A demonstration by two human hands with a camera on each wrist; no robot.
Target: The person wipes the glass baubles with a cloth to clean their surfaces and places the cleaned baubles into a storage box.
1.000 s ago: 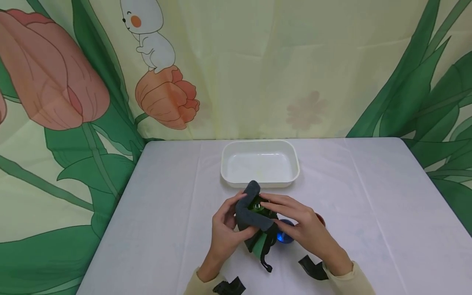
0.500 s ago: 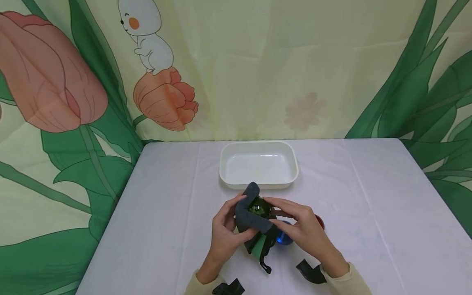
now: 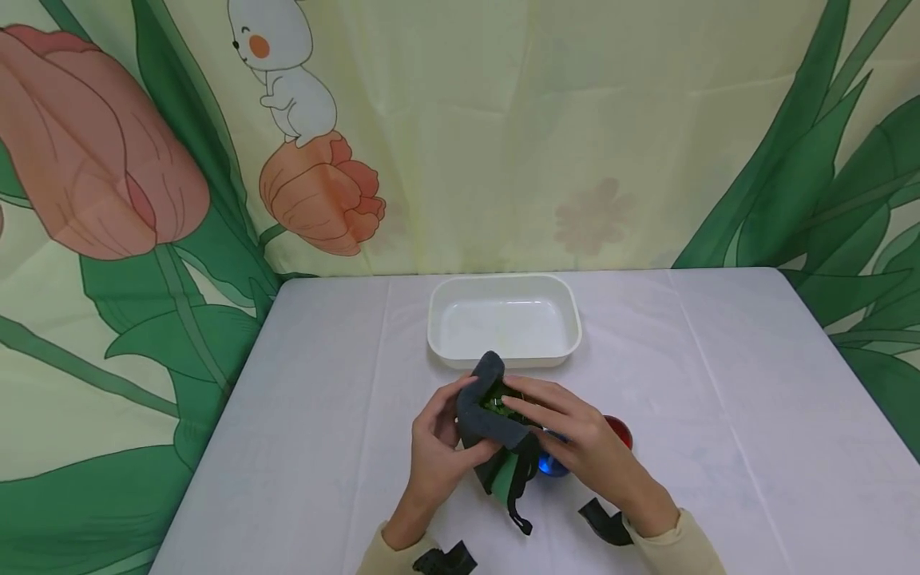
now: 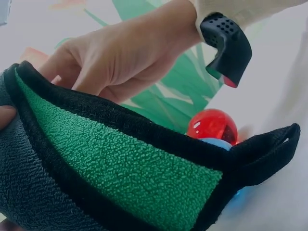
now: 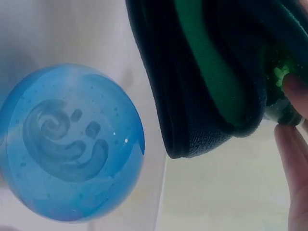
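Observation:
A grey-and-green cloth with black edging and a hanging loop is folded around a clear green ball. My left hand grips the cloth from the left, its thumb across the front. From the right, my right hand holds the ball, with fingers over its top. A pale green mark shows on the ball in the right wrist view. Below the right hand sit a blue ball and a red ball, both partly hidden. The blue ball bears a swirl-like face mark.
A white rectangular tray stands behind the hands near the far edge of the white-covered table. Behind the table hangs a printed curtain with tulips and leaves. A black strap hangs by the right wrist.
The right fingers lifted and spread, baring more of the green ball, then came back over it. More of the red ball shows now. The left hand keeps its grip on the cloth.

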